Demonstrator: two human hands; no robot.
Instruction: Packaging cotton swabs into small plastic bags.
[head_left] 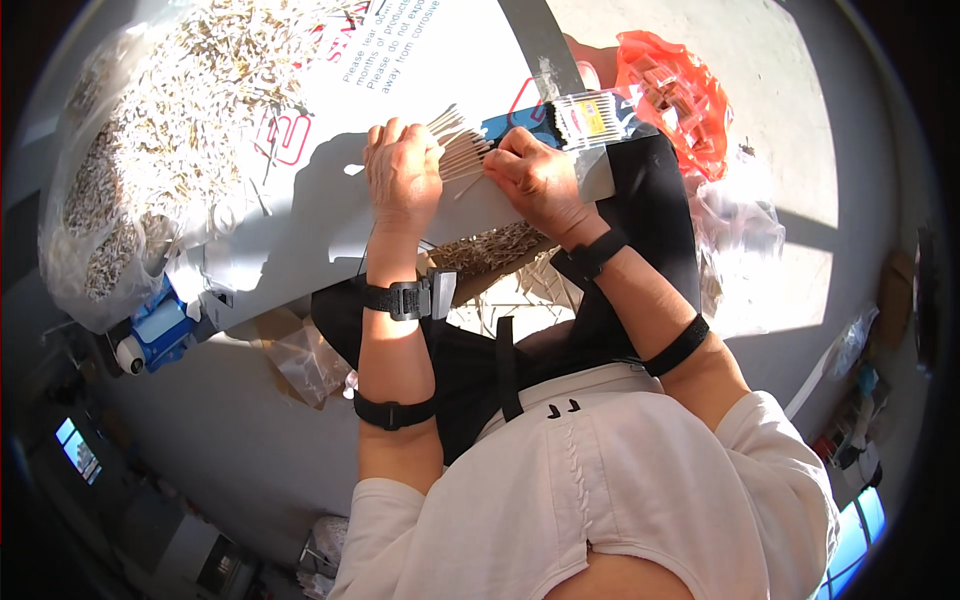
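A fanned row of cotton swabs (462, 150) spans the gap between my hands, above the white printed board. My left hand (403, 172) is closed round its left ends, with fingers curled. At the other ends, my right hand (538, 178) is closed in a pinch; its fingertips are partly hidden. Just beyond my right hand lies a blue strip (522, 126), its lower part covered by the hand. Next to it is a clear packet of cotton swabs (590, 118) with a yellow label. One loose swab (466, 188) lies below the fan.
A clear plastic bag (62, 215) with a big heap of cotton swabs (190, 90) covers the board's left side. An orange-red bag (720, 130) with small packets stands at right. Below the board's edge, a box of swabs (500, 245) sits by my lap. A blue-and-white bottle (160, 330) is at left.
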